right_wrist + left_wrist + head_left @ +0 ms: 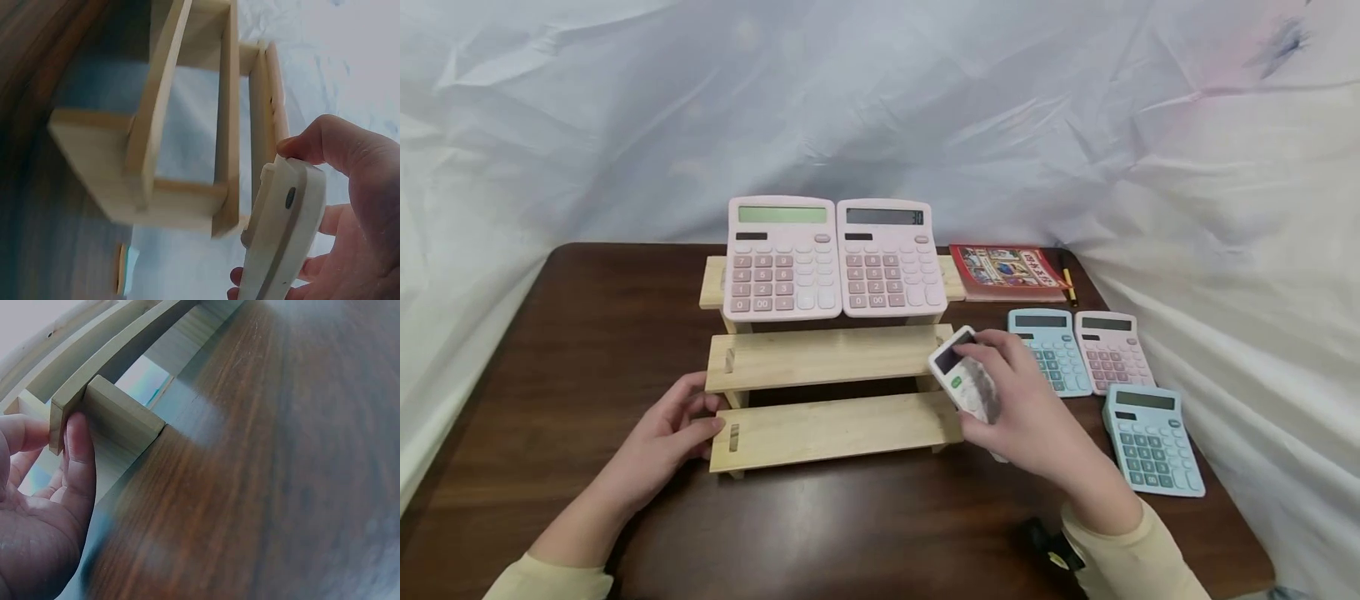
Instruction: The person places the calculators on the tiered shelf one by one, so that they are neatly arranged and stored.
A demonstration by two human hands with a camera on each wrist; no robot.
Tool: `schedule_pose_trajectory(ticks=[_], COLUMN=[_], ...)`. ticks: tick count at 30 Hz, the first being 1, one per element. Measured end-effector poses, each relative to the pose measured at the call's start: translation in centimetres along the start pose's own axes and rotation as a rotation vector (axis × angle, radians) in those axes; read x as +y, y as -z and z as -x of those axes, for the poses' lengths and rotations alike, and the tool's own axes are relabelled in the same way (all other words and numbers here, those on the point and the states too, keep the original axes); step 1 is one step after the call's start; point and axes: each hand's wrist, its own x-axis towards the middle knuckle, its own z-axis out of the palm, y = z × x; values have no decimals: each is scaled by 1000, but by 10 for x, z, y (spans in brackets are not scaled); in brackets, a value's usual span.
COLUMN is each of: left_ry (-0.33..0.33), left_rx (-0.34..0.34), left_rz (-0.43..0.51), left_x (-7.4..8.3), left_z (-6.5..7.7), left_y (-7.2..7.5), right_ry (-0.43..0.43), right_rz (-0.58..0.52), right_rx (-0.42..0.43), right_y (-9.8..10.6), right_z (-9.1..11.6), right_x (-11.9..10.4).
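Note:
A wooden stepped rack (827,358) with three tiers stands mid-table. Its top tier bears two pink calculators side by side, the left one (782,260) and the right one (891,260). At the rack's left end my left hand (662,425) pinches the end of the lowest board, as the left wrist view also shows. My right hand (1018,404) grips a white calculator (967,385) by its edges, tilted, beside the right end of the two lower boards. In the right wrist view the calculator (284,228) shows its side edge; my palm hides part of its keys.
To the right lie a blue calculator (1051,354), a pink calculator (1112,354) and, nearer, another blue calculator (1153,442). A red book (1011,271) and a pen (1069,285) are at the back right of the brown table (587,333). White sheeting (880,100) hangs behind.

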Motion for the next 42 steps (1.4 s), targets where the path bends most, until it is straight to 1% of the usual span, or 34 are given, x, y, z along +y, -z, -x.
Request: schedule_pose_trajectory(ticks=[3,7,10,13,17,21,24,30,34,36,38,40,42], left_ry=[6,-1,-6,-1,15,13,7,4,8,12,15,16,13], left_rx=[9,11,-1,-3,11,26,24,7,11,12,11,8,10], left_rz=[-12,-10,1,-9,-24,-36,-22,32,38,39,38,39,40], left_x=[-1,-2,-2,-1,0,1,1,-2,-3,-2,-1,-1,0], left_z=[5,5,3,2,2,2,2,3,4,4,3,2,2], left_y=[1,1,1,1,1,1,1,0,0,0,0,0,1], right_ry=[41,94,128,159,199,234,245,213,231,250,263,274,285], right_rz=[2,52,87,97,101,117,121,137,134,121,106,101,104], right_rx=[-33,-56,-42,-18,13,31,42,75,76,63,27,-27,-105], right_y=[-5,-15,-22,-27,-36,-48,-55,-67,-72,-73,-72,-68,-63], right_z=[-11,-26,-34,-41,-51,-61,-68,-74,-75,-74,-73,-72,-71], right_x=[-13,-26,-34,-42,-55,-69,-77,-87,-94,-96,-98,-97,-95])
